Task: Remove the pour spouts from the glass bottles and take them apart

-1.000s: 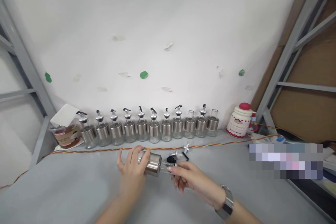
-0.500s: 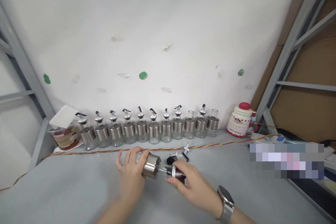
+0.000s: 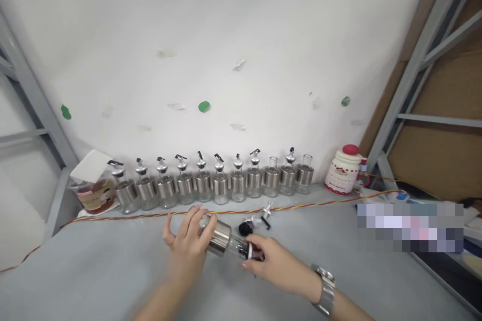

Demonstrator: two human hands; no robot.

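Note:
My left hand (image 3: 189,235) is wrapped round an oil bottle (image 3: 219,237), glass with a steel band, lying tilted above the table with its neck to the right. My right hand (image 3: 271,263) grips the pour spout (image 3: 250,251) at the neck's mouth. The spout's black stopper sits inside the glass neck; my fingers partly hide its outer end. Just beyond my right hand, loose spout parts (image 3: 253,222) in black and silver lie on the grey table (image 3: 113,266).
Similar bottles (image 3: 203,185) stand in a row along the wall, two of them without spouts. A red and yellow twisted wire (image 3: 150,215) runs in front. At left stands a brown-labelled tub (image 3: 94,195), at right a cream jar (image 3: 342,173).
My right hand has turned at the wrist, rolling the watch face away. The spout's stopper now sits deeper in the bottle neck. The bottle has tilted slightly, neck end lower.

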